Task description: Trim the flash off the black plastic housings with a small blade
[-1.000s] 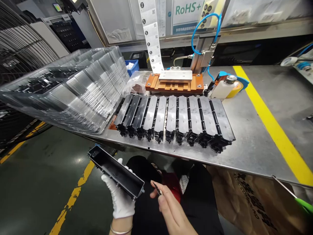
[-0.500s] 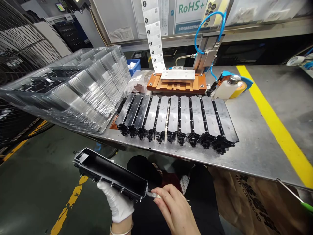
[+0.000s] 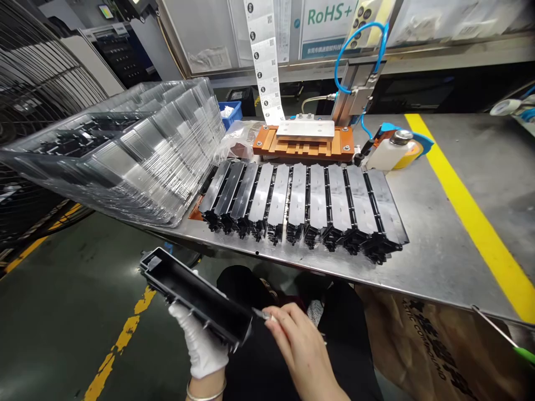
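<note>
My left hand (image 3: 200, 344), in a white glove, is shut around a long black plastic housing (image 3: 196, 295) and holds it below the table edge, with its open hollow side up. My right hand (image 3: 303, 348) is bare and pinches a small metal-tipped tool (image 3: 261, 313). The tip of that tool is at the housing's near right end, touching it or very close. A row of several similar black housings (image 3: 301, 206) lies side by side on the steel table (image 3: 434, 262), their shiny faces up.
A large stack of clear plastic trays (image 3: 137, 150) overhangs the table's left side. Behind the row stand an orange fixture (image 3: 303, 142), a printed label strip (image 3: 265, 67) and a white bottle (image 3: 390, 153). A brown paper bag (image 3: 430, 345) sits below the table's right edge.
The housing has swung from nearly level to a steeper slant. My right hand has brought the tool from a little apart up to the housing's end, and has stayed there since the previous frame.
</note>
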Motion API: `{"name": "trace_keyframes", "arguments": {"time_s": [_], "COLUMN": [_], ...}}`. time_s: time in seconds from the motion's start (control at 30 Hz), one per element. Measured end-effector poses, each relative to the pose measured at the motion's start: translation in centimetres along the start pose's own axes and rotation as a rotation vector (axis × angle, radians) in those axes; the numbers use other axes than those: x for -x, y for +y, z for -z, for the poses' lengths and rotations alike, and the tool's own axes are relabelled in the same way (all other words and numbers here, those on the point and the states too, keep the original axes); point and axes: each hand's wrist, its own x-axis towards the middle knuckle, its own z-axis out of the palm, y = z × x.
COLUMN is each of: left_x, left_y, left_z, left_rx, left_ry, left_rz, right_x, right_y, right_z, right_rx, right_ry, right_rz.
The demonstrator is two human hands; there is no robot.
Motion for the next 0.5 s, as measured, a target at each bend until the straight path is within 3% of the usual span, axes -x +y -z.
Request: {"name": "trace_keyframes", "arguments": {"time_s": [0.13, 0.23, 0.37, 0.5], "left_x": [0.3, 0.0, -0.1, 0.8], "left_y": [0.9, 1.0, 0.7, 0.6], "left_z": [-0.1, 0.9, 3.7, 7.3], "left_rx": [0.044, -0.054, -0.263, -0.476], "left_ry": [-0.275, -0.292, -0.3, -0.313], "left_rz": [0.096, 0.2, 0.417, 0.531], "right_x": [-1.0, -1.1, -1.5, -2.7], "right_y": [2.6, 2.7, 1.5, 0.8], "right_z": [0.2, 1.4, 3.1, 4.4], "right_rx": [-0.136, -0.304, -0.326, -0.13], "right_ry": [0.004, -0.089, -0.132, -0.03], "right_rz": [-0.208, -0.26, -0.156, 0.021]}}
